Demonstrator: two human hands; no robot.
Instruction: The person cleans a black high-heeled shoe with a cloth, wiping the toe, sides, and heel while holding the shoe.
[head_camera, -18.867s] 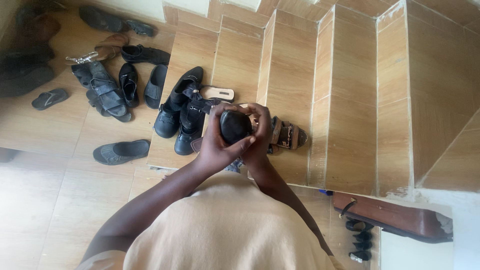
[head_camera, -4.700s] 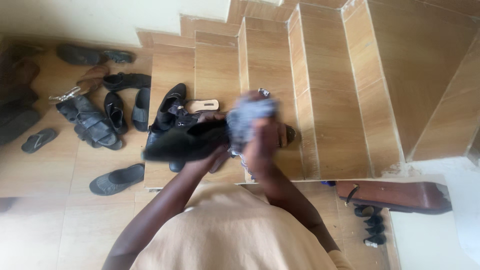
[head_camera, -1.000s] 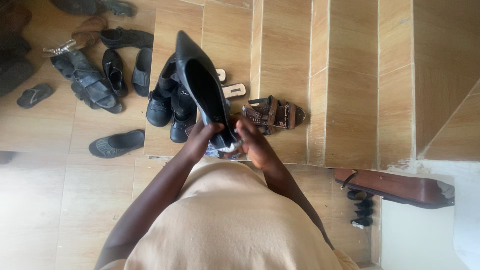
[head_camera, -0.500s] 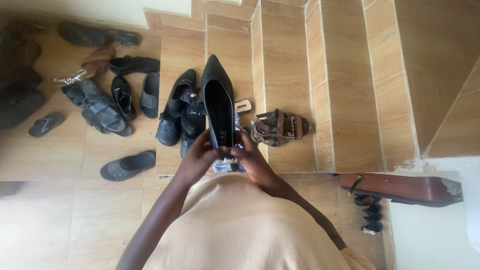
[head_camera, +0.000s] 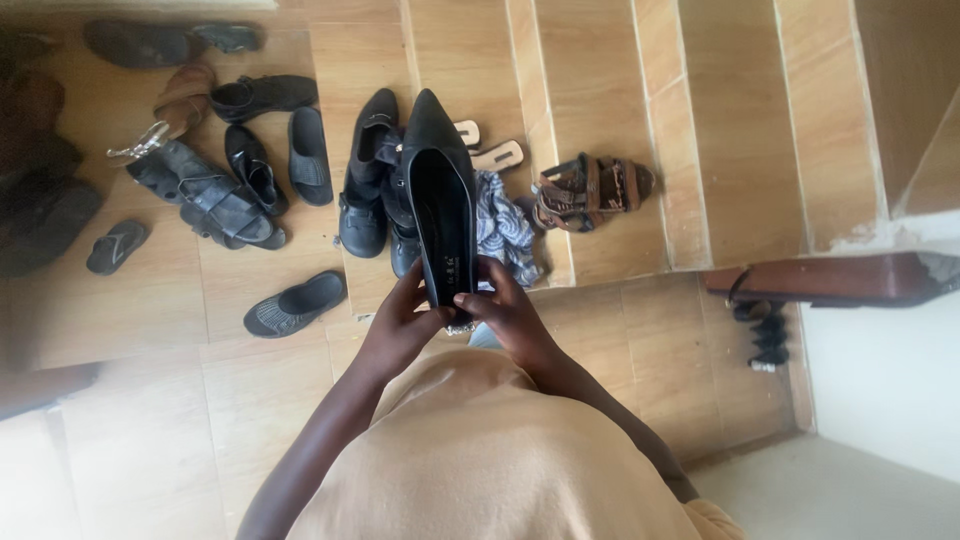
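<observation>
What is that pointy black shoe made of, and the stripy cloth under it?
The pointy black shoe, held at its heel by both hands, looks like smooth leather or faux leather: matte with a faint sheen. I cannot tell which. The patterned cloth looks like soft woven fabric, since it lies crumpled in folds.

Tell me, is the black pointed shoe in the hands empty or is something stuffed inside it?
Empty: the black pointed shoe faces opening-up, bare insole showing, held at the heel by left hand and right hand.
</observation>
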